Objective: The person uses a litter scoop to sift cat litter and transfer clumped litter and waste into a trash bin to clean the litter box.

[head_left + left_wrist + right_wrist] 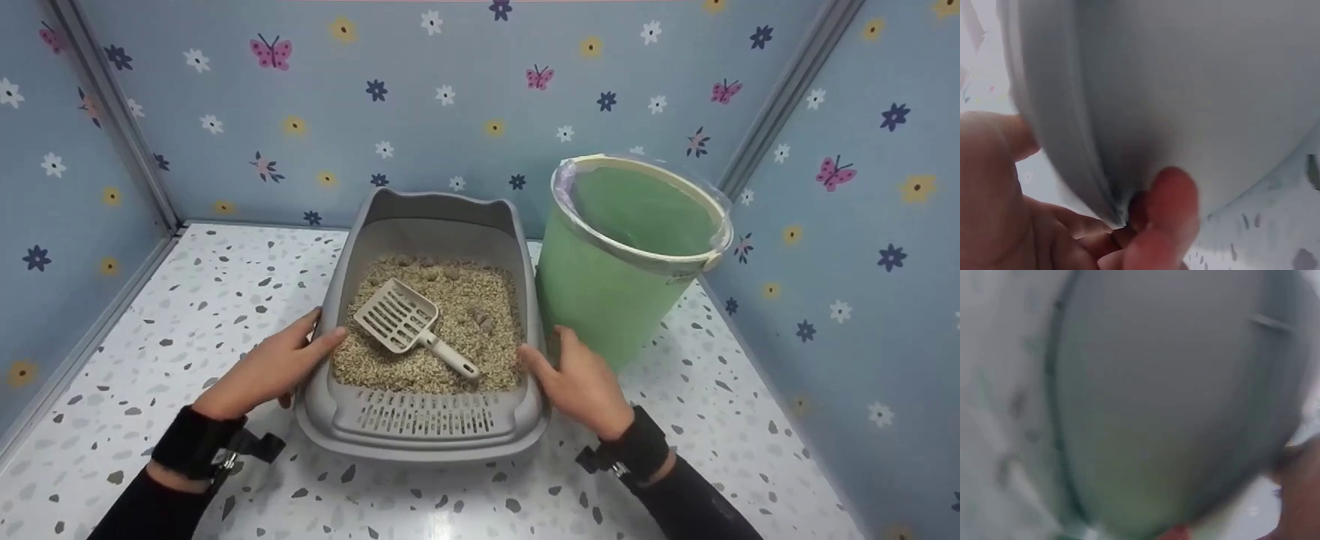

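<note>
A grey cat litter box (pixel 420 448) stands on the speckled surface, with beige litter (pixel 480 289) and a few darker clumps inside. On the litter lies a slotted litter scoop (pixel 396 319), its handle toward the front right. My left hand (pixel 274 367) grips the box's left rim, thumb on top; in the left wrist view the fingers (pixel 1174 197) curl beneath the rim, against the outer wall (pixel 1213 84). At the right rim my right hand (pixel 585 382) holds on with the thumb inside the edge. The right wrist view is blurred and shows mostly box wall (pixel 1151 382).
A green bin (pixel 600 292) with a clear liner stands close beside the box on the right, behind my right hand. Blue flower-patterned panels (pixel 465 105) enclose the back and both sides. White speckled surface (pixel 210 300) shows around the box.
</note>
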Action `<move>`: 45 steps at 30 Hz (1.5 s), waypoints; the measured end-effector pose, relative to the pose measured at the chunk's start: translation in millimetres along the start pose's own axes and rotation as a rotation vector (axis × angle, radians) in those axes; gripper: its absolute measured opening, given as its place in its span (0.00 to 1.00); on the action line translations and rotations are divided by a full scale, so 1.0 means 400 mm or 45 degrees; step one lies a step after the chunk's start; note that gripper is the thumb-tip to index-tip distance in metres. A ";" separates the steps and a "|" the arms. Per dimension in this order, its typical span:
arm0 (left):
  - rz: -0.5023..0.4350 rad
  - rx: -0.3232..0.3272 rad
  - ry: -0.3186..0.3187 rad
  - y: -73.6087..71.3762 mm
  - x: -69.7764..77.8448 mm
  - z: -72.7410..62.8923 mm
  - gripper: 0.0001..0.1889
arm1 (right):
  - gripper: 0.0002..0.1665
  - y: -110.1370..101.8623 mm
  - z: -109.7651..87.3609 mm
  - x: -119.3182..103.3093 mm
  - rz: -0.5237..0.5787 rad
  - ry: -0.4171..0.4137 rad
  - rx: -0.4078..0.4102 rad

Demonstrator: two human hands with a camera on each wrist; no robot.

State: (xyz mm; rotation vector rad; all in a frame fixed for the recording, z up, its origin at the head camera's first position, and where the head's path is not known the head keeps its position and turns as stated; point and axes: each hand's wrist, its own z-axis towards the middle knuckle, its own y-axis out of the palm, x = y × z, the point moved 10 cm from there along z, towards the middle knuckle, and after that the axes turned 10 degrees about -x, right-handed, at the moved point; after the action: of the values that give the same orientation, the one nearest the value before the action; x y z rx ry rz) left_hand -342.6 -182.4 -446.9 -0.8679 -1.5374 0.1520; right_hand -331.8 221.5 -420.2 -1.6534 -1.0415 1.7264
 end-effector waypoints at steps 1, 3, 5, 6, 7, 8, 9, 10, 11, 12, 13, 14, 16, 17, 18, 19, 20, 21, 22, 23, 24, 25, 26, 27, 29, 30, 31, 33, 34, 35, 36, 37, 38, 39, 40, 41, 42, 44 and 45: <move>-0.029 -0.005 0.009 -0.005 0.000 0.005 0.49 | 0.57 -0.019 -0.004 -0.024 -0.063 -0.028 0.030; -0.087 -0.017 0.030 -0.010 -0.002 0.016 0.49 | 0.50 -0.053 -0.012 -0.085 -0.154 -0.115 0.076; -0.125 -0.027 0.046 -0.010 -0.007 0.028 0.46 | 0.38 -0.071 -0.013 -0.161 -0.250 -0.238 0.090; -0.138 -0.030 0.046 -0.008 -0.011 0.032 0.46 | 0.32 -0.070 -0.010 -0.200 -0.296 -0.296 0.071; -0.153 -0.033 0.051 -0.005 -0.015 0.035 0.44 | 0.27 -0.063 -0.003 -0.235 -0.344 -0.343 0.032; -0.162 -0.036 0.053 -0.003 -0.019 0.037 0.44 | 0.23 -0.051 0.008 -0.266 -0.382 -0.384 -0.023; -0.167 -0.033 0.059 -0.001 -0.022 0.039 0.44 | 0.20 -0.035 0.022 -0.295 -0.430 -0.417 -0.086; -0.172 -0.029 0.065 0.001 -0.024 0.041 0.44 | 0.18 -0.016 0.039 -0.319 -0.478 -0.444 -0.155; -0.176 -0.024 0.072 0.002 -0.025 0.042 0.44 | 0.15 0.007 0.057 -0.336 -0.527 -0.450 -0.235; -0.181 -0.021 0.079 0.003 -0.025 0.044 0.44 | 0.14 0.030 0.074 -0.349 -0.572 -0.445 -0.312; -0.186 -0.021 0.087 0.005 -0.025 0.045 0.44 | 0.12 0.053 0.091 -0.358 -0.617 -0.436 -0.384; -0.190 -0.019 0.092 0.007 -0.026 0.046 0.45 | 0.10 0.075 0.107 -0.364 -0.658 -0.426 -0.448; -0.198 -0.017 0.101 0.012 -0.025 0.049 0.43 | 0.14 0.115 0.135 -0.368 -0.742 -0.395 -0.550; -0.198 -0.018 0.104 0.014 -0.024 0.050 0.43 | 0.17 0.131 0.147 -0.369 -0.784 -0.384 -0.582; -0.200 -0.018 0.107 0.015 -0.023 0.051 0.43 | 0.21 0.145 0.159 -0.368 -0.825 -0.376 -0.603; -0.200 -0.019 0.112 0.017 -0.022 0.052 0.42 | 0.24 0.157 0.169 -0.367 -0.864 -0.372 -0.616; -0.199 -0.016 0.114 0.018 -0.020 0.053 0.42 | 0.27 0.168 0.179 -0.366 -0.900 -0.369 -0.627; -0.197 -0.015 0.118 0.018 -0.018 0.054 0.42 | 0.29 0.178 0.187 -0.363 -0.932 -0.363 -0.638; -0.193 -0.012 0.117 0.019 -0.018 0.055 0.42 | 0.30 0.188 0.195 -0.359 -0.962 -0.360 -0.648; -0.191 -0.014 0.120 0.020 -0.016 0.057 0.42 | 0.30 0.197 0.201 -0.355 -0.983 -0.355 -0.660; -0.191 -0.014 0.117 0.020 -0.015 0.058 0.42 | 0.30 0.207 0.206 -0.350 -1.003 -0.353 -0.673; -0.189 -0.016 0.118 0.022 -0.014 0.058 0.42 | 0.29 0.216 0.210 -0.345 -1.015 -0.350 -0.686; -0.188 -0.015 0.115 0.023 -0.014 0.060 0.42 | 0.28 0.225 0.213 -0.341 -1.021 -0.350 -0.695; -0.189 -0.018 0.116 0.024 -0.014 0.060 0.42 | 0.27 0.232 0.215 -0.339 -1.026 -0.354 -0.697; -0.188 -0.022 0.113 0.026 -0.015 0.060 0.43 | 0.26 0.243 0.216 -0.339 -1.037 -0.369 -0.688; -0.189 -0.021 0.109 0.027 -0.017 0.060 0.43 | 0.25 0.248 0.216 -0.340 -1.038 -0.375 -0.683; -0.190 -0.024 0.111 0.028 -0.018 0.059 0.43 | 0.24 0.252 0.218 -0.340 -1.039 -0.375 -0.676; -0.191 -0.021 0.106 0.027 -0.021 0.057 0.44 | 0.22 0.256 0.221 -0.342 -1.039 -0.374 -0.660; -0.189 -0.018 0.104 0.025 -0.022 0.056 0.44 | 0.21 0.257 0.224 -0.342 -1.034 -0.368 -0.659; -0.189 -0.015 0.103 0.024 -0.024 0.055 0.44 | 0.21 0.258 0.228 -0.341 -1.022 -0.359 -0.661; -0.190 -0.014 0.103 0.022 -0.024 0.054 0.44 | 0.20 0.257 0.233 -0.338 -0.996 -0.345 -0.664; -0.193 -0.013 0.103 0.021 -0.024 0.052 0.43 | 0.20 0.254 0.238 -0.336 -0.968 -0.332 -0.666; -0.191 -0.013 0.101 0.019 -0.025 0.051 0.43 | 0.20 0.249 0.242 -0.335 -0.926 -0.318 -0.676; -0.191 -0.014 0.103 0.018 -0.025 0.049 0.43 | 0.21 0.244 0.248 -0.333 -0.879 -0.309 -0.688; -0.190 -0.014 0.102 0.017 -0.026 0.048 0.44 | 0.23 0.237 0.254 -0.335 -0.822 -0.311 -0.701; -0.189 -0.015 0.099 0.017 -0.026 0.047 0.44 | 0.24 0.230 0.259 -0.334 -0.753 -0.302 -0.724; -0.192 -0.017 0.100 0.017 -0.026 0.046 0.44 | 0.26 0.221 0.265 -0.334 -0.682 -0.295 -0.743; -0.186 -0.019 0.100 0.017 -0.026 0.046 0.44 | 0.26 0.203 0.275 -0.336 -0.519 -0.278 -0.790; -0.184 -0.018 0.099 0.018 -0.025 0.046 0.44 | 0.25 0.193 0.279 -0.337 -0.431 -0.264 -0.812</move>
State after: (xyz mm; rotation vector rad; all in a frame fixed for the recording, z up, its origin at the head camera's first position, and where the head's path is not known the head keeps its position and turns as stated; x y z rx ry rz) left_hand -356.9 -176.3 -462.5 -0.7625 -1.5237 0.0022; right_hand -416.3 50.1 -410.1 -1.5269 -1.9995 1.4377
